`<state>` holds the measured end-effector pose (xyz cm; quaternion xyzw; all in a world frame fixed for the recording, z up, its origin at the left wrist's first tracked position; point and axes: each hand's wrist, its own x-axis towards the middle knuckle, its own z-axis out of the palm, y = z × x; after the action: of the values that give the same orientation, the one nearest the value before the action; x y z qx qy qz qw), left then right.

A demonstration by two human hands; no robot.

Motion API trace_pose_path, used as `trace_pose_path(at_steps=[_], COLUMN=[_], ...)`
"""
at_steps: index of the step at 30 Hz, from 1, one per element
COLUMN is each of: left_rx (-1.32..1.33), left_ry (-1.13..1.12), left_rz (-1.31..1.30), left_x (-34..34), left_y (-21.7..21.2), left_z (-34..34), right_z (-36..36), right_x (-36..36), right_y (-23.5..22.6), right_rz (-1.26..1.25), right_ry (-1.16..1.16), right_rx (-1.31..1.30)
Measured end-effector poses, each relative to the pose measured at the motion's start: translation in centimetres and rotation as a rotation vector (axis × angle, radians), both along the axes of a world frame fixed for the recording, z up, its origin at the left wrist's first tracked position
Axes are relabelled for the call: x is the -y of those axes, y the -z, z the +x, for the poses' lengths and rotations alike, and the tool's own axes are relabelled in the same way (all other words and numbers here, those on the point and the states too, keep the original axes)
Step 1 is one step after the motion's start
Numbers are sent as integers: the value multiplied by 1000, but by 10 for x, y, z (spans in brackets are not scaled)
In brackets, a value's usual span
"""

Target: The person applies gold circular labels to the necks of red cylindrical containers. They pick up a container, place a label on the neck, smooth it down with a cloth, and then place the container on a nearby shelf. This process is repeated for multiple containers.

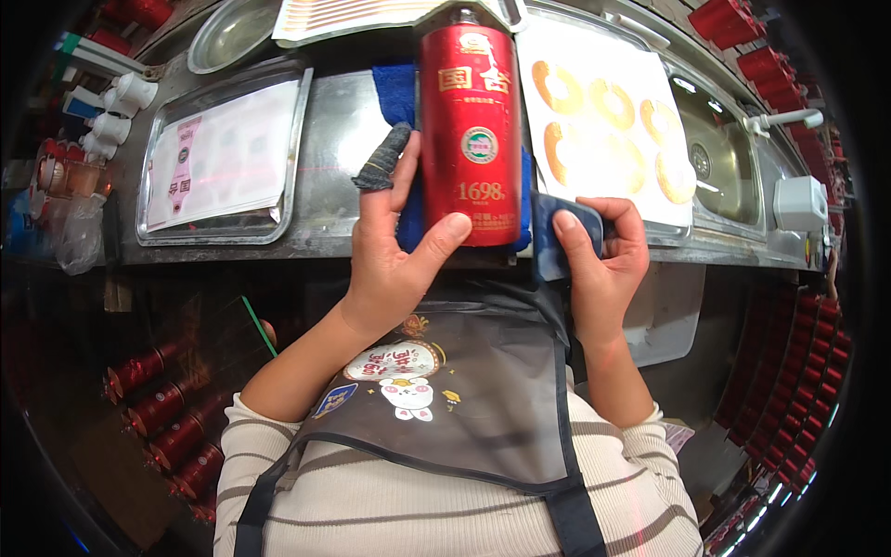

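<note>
Left hand [394, 246] grips a tall red bottle [469, 130] near its base: thumb across the front, fingers curled round the left side, index finger wearing a dark fingertip cover. The bottle lies lengthwise on a blue cloth [397, 93] spread on the steel counter [339, 139], its cap end pointing away from the person and its base at the counter's near edge.

Right hand [603, 255] is closed round a dark blue pad [557, 246] — thumb on its near face, fingers wrapped over the far side — and holds it against the bottle's lower right side.

Surroundings: to the left, a steel tray [153, 172] with a pink-and-white printed sheet [227, 153] in it; beyond it, a round metal bowl [227, 32]. To the right, a white sheet carrying gold ring-shaped stickers [608, 116], then a sink [729, 158] with a white tap. Red bottles [162, 408] lie in rows below the counter on the left — more stand stacked along the right. The person wears a dark apron [473, 399] over a striped top.
</note>
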<state>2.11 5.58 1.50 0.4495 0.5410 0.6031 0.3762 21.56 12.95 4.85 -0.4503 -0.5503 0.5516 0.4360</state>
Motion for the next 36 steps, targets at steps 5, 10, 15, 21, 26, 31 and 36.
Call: trace_pose_path(at_steps=[5,10,15,21,26,31,36], left_rx=[-664,-906,-873,-676,-665,-581,-659], left_ry=[-62,-123,-131,-145,-112,-66,83], left_rz=[78,-22,-71,-98,-82,-69,53], left_x=[6,21,32,34,41,44,28], left_y=[-16,-8,8,18,17,16,-1], left_z=[7,9,0,-1,-9,-8,-18], right_z=[-22,-6,-44,-52,-58,-34,-27], right_x=[-12,-30,-44,-20,23,7,-10], right_y=[-5,1,-10,-28,-12,-29,-34], right_rz=[200,172,492,1155,1145,1192,571], right_ry=[4,19,39,-239,-745,-466,-234], right_rx=[164,98,272,589,390,521,282])
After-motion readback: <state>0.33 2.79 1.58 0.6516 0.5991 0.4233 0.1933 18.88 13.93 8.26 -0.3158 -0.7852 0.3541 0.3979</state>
